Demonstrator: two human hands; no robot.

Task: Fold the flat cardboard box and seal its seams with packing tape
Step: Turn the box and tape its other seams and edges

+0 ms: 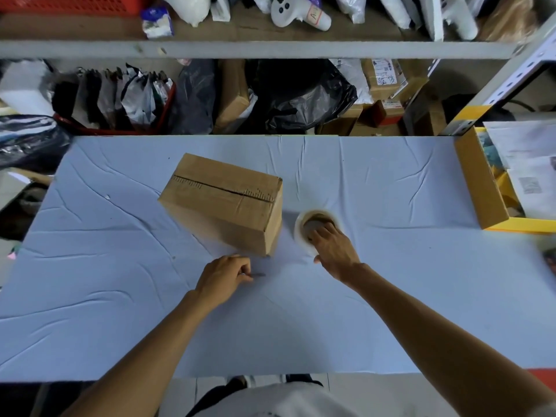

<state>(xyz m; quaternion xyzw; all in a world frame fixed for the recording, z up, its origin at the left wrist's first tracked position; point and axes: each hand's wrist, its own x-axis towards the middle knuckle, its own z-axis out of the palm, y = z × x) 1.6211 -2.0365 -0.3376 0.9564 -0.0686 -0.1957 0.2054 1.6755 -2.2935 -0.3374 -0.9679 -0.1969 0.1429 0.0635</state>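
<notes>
A folded brown cardboard box (224, 203) stands on the table covered in a light blue cloth (120, 296), its top seam facing up with a dark slit along it. A roll of clear packing tape (304, 230) lies flat just right of the box. My right hand (332, 246) grips the roll, fingers dipped into its core and thumb on the outer rim. My left hand (224, 279) rests near the box's front corner and pinches a small thin metal object (255, 275), blurred, whose kind I cannot tell.
An open yellow-edged cardboard box (481, 182) with papers sits at the table's right edge. Behind the table, shelves hold black bags (301, 94), parcels and a red basket (114, 127). The cloth lies wrinkled around the box.
</notes>
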